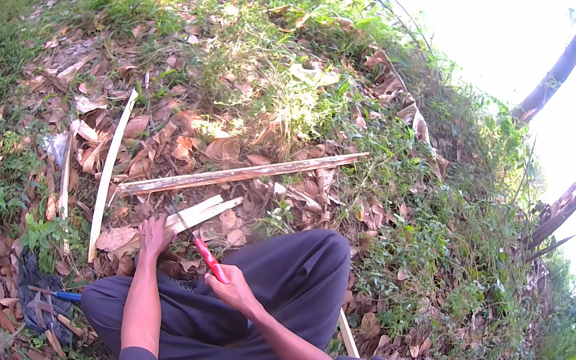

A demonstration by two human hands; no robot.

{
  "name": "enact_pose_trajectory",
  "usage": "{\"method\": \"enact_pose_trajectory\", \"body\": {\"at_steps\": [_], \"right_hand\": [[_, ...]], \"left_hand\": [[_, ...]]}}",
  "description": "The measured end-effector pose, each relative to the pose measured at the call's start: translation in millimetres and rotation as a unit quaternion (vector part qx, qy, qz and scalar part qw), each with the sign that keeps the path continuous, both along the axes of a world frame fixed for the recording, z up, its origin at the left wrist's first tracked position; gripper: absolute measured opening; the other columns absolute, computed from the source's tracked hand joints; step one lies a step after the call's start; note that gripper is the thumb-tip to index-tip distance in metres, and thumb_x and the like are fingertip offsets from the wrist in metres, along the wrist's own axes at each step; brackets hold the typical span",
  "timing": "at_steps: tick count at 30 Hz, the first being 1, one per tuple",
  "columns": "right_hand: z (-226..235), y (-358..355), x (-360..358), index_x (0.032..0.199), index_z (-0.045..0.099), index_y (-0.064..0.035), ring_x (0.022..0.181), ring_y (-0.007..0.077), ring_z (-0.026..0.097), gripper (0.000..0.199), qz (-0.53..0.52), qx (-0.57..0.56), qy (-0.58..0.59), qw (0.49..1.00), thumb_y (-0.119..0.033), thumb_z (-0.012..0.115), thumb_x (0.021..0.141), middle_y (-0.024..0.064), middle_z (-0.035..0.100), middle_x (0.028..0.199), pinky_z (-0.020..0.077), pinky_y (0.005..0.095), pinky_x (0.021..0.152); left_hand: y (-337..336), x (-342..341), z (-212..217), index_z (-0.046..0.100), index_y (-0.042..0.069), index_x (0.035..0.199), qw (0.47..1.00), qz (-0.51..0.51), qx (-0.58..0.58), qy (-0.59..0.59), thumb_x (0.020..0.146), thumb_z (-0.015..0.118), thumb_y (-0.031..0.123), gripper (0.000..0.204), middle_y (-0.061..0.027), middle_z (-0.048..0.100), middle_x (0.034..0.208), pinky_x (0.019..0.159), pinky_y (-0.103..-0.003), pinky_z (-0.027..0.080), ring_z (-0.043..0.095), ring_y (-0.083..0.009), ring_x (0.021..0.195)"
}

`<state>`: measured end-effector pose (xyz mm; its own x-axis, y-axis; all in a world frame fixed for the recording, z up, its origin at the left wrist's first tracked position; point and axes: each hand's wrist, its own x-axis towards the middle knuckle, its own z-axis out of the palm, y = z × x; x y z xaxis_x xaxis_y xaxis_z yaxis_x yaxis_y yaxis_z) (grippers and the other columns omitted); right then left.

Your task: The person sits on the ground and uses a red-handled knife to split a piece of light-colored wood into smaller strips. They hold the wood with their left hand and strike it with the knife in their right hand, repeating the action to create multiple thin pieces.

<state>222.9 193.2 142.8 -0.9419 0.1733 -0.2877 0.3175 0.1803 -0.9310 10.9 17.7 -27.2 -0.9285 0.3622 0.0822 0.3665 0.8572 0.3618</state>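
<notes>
Right hand point(235, 292) clenching the red handle of a knife point(202, 250), dark blade angling up and left toward the pale split strip point(201, 212). Left hand point(153, 236) pressing down on the near end of that strip, fingers curled over it, gripping rather than lying flat. Strip lying on dry leaves just in front of the dark-trousered knees point(287, 272), its far end touching a long weathered pole point(243, 172) running diagonally up to the right. Lying to the left, well apart, a thin pale curved sliver point(109, 172) standing nearly upright in the view. Sitting at lower left, a dark bag point(40, 294) with a blue-handled tool point(63, 295) across it. Spreading all around, grass and brown leaf litter point(189, 85).
</notes>
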Motion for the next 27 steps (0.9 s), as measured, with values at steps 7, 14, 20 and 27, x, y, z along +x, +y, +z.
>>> {"method": "enact_pose_trajectory", "body": {"at_steps": [7, 14, 20, 27], "right_hand": [[0.2, -2.4, -3.9, 0.077, 0.048, 0.0027, 0.057, 0.0135, 0.045, 0.029, 0.009, 0.003, 0.02, 1.0, -0.022, 0.059, 0.087, 0.0055, 0.046, 0.058, 0.0405, 0.0373, 0.056], [6.7, -0.6, -0.8, 0.077, 0.05, 0.0023, 0.055, 0.0122, 0.046, 0.027, -0.001, -0.002, 0.029, 1.0, -0.021, 0.059, 0.087, 0.0056, 0.048, 0.058, 0.0412, 0.0363, 0.055], [7.9, -0.9, 4.2, 0.076, 0.05, 0.0016, 0.055, 0.0132, 0.047, 0.027, -0.005, -0.001, 0.035, 0.999, -0.021, 0.058, 0.087, 0.006, 0.049, 0.057, 0.042, 0.0367, 0.055], [15.6, 1.9, 2.0, 0.079, 0.052, 0.0034, 0.055, 0.0127, 0.042, 0.029, -0.016, -0.025, 0.014, 0.999, -0.023, 0.061, 0.088, 0.0043, 0.043, 0.057, 0.038, 0.0372, 0.053]], "left_hand": [[-2.6, -3.5, -1.4, 0.057, 0.015, 0.133, 1.0, 0.0, -0.002, -0.004, 0.078, 0.074, 0.041, 0.063, -0.0179, 0.06, 0.11, 0.095, -0.05, 0.041, 0.055, -0.0366, 0.107], [5.9, -3.8, -5.6, 0.055, 0.015, 0.135, 1.0, -0.005, -0.004, 0.005, 0.078, 0.074, 0.041, 0.065, -0.0181, 0.06, 0.111, 0.096, -0.05, 0.04, 0.055, -0.0374, 0.108], [-0.1, -4.9, -7.5, 0.053, 0.016, 0.138, 1.0, -0.003, -0.022, 0.004, 0.079, 0.073, 0.041, 0.067, -0.019, 0.06, 0.113, 0.097, -0.05, 0.04, 0.054, -0.0381, 0.11], [1.3, -1.9, 9.6, 0.052, 0.017, 0.14, 0.998, -0.01, -0.039, -0.039, 0.08, 0.072, 0.042, 0.067, -0.0193, 0.06, 0.113, 0.098, -0.05, 0.039, 0.055, -0.0381, 0.111]]}}
